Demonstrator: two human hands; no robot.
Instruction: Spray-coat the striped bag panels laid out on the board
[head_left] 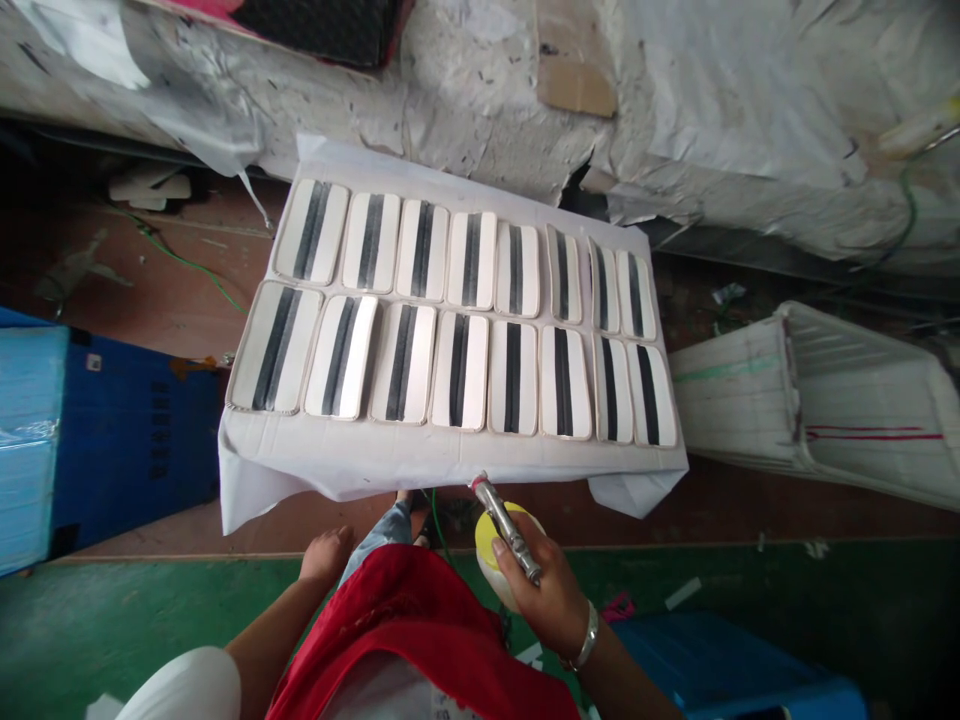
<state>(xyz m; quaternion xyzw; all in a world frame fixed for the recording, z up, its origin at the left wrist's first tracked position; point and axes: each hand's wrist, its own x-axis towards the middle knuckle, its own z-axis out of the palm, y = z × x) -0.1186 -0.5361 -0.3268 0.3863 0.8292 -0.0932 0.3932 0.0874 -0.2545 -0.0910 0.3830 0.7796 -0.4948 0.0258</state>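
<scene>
My right hand [551,590] is wrapped round a metal spray gun [511,535] with a yellow-topped pale cup [491,570]. The gun's nozzle points forward, close to the near edge of a board covered in white sheeting [360,460]. On that sheeting lie two rows of flat, pale rectangular pieces [459,370], each with rounded corners and a dark lengthwise strip. Some of the pieces curl up slightly at their edges. Low beside my thigh, my left hand [328,555] hangs with its fingers loosely curled, and nothing shows in it.
Blue boxes [135,430] stand at the left, and a white plastic bin [750,390] at the right. Behind the board is a surface under stained sheeting [465,110]. A blue container [720,660] sits at lower right on the green floor [862,590].
</scene>
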